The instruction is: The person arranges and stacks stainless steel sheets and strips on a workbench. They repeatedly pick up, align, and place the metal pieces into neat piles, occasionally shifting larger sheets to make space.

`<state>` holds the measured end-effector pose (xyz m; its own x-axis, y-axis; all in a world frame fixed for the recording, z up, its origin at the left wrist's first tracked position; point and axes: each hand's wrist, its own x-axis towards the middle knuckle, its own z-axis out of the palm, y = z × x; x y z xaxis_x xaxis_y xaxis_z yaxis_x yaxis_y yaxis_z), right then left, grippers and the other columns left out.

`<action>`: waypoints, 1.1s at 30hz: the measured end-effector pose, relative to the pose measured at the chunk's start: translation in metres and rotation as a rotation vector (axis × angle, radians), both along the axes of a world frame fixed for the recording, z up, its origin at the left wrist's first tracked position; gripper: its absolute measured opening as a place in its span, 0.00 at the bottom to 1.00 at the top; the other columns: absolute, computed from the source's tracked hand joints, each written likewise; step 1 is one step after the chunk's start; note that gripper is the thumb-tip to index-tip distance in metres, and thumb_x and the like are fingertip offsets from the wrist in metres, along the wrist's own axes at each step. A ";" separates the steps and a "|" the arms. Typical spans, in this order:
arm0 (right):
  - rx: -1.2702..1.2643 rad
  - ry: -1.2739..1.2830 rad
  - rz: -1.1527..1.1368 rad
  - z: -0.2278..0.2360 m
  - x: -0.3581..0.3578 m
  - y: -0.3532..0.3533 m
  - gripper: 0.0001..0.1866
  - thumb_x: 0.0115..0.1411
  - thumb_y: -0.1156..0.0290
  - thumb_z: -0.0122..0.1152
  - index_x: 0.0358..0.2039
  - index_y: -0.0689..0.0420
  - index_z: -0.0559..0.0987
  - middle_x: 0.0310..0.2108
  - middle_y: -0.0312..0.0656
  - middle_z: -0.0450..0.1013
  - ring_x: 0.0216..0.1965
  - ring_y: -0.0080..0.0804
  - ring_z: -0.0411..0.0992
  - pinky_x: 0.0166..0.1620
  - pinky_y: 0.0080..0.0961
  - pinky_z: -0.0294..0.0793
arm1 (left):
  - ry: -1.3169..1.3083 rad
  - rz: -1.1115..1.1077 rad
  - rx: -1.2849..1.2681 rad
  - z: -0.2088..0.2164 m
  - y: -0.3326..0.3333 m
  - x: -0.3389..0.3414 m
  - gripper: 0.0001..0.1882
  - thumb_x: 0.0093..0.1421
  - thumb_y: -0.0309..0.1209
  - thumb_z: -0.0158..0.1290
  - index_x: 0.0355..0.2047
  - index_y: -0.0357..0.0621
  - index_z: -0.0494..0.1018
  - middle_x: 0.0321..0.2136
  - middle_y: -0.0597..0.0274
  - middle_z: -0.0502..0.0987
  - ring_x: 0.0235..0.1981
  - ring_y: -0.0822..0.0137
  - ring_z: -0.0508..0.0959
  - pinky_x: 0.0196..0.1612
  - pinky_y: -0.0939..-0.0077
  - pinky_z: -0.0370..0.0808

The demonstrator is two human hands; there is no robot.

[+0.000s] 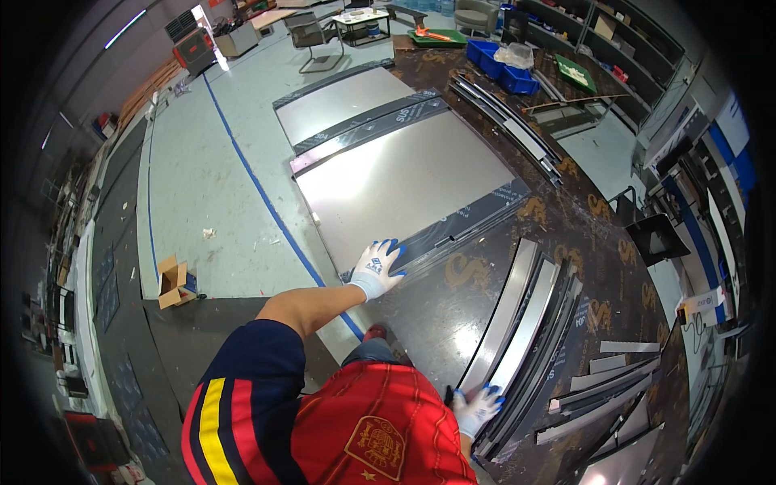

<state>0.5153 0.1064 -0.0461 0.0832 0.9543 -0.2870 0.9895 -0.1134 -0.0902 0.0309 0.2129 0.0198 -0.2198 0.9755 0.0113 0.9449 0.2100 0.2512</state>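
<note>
My left hand [377, 270], in a white glove with blue fingertips, rests with fingers spread on the near corner of a large metal sheet [412, 182]. Dark protective film [465, 218] covers the sheet's near edge. Lower right, my right hand [478, 411], gloved the same way, lies over the near ends of long metal strips. Its fingers look apart, though their undersides are hidden. One silver strip [503, 315] and another silver strip [527, 327] run away from that hand, beside several darker strips [556, 339].
Another metal sheet [347, 105] lies beyond the large one. Short metal offcuts [606, 380] are scattered at right on the dark table [436, 311]. Farther off are long strips [509, 125] and blue bins [517, 79]. An open cardboard box [172, 283] stands on the floor at left.
</note>
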 end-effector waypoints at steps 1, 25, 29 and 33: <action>-0.111 -0.058 0.027 -0.008 -0.018 -0.001 0.74 0.50 0.30 0.81 0.82 0.66 0.56 0.83 0.67 0.51 0.83 0.70 0.49 0.82 0.69 0.40 | -0.008 -0.010 0.029 0.000 -0.001 0.000 0.41 0.69 0.55 0.61 0.76 0.50 0.69 0.78 0.46 0.64 0.79 0.43 0.62 0.81 0.46 0.56; 0.101 0.541 -0.226 0.010 0.009 0.014 0.59 0.56 0.60 0.80 0.82 0.65 0.57 0.74 0.63 0.68 0.75 0.59 0.68 0.76 0.45 0.67 | -0.015 -0.032 0.074 -0.010 0.004 0.003 0.42 0.64 0.52 0.66 0.72 0.42 0.72 0.75 0.43 0.68 0.76 0.39 0.65 0.80 0.46 0.58; 0.146 1.081 -0.380 0.031 0.013 0.010 0.42 0.66 0.70 0.71 0.78 0.65 0.67 0.63 0.53 0.80 0.62 0.42 0.80 0.68 0.34 0.75 | -0.008 0.023 0.066 -0.009 0.004 0.010 0.41 0.65 0.51 0.66 0.72 0.41 0.72 0.76 0.41 0.66 0.76 0.40 0.64 0.80 0.45 0.57; 0.039 1.500 -0.372 0.087 -0.009 0.031 0.33 0.72 0.71 0.58 0.76 0.66 0.70 0.54 0.50 0.83 0.43 0.24 0.79 0.45 0.24 0.82 | -0.128 -0.059 0.186 -0.004 -0.031 0.061 0.42 0.65 0.48 0.66 0.74 0.40 0.68 0.74 0.39 0.66 0.76 0.39 0.64 0.79 0.43 0.57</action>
